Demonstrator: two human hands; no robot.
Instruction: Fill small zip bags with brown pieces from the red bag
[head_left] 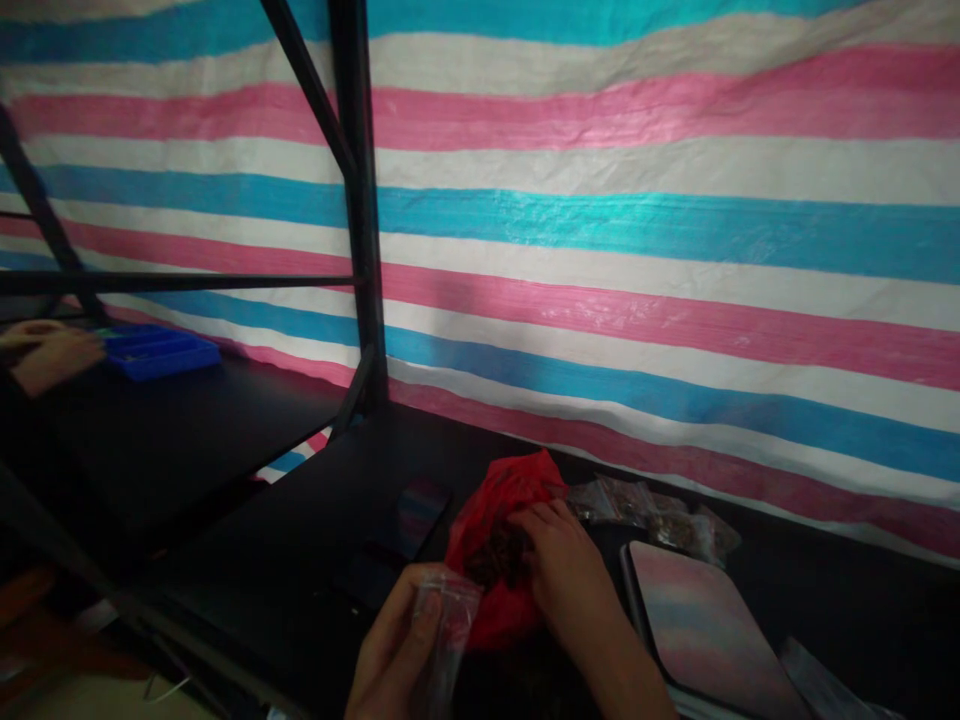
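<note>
My left hand [409,635] pinches a clear zip-lock bag [450,625] near its top. To its right, a red plastic bag [525,480] lies spread on the black table, with a heap of small dark brown pieces [491,560] inside. My right hand [559,550] reaches into the red bag, its fingers curled onto these pieces; the fingertips are partly hidden. Beside my right forearm is a flat device with a shiny plate [705,620], which looks like a digital scale. Behind it lie several filled clear bags [652,510].
A phone-like dark slab [420,515] lies left of the red bag. Loose clear plastic [825,680] sits at lower right. A black metal post [360,220] stands before the striped sheet [637,240]. At far left, another person's hands [52,350] are near a blue tray [161,350].
</note>
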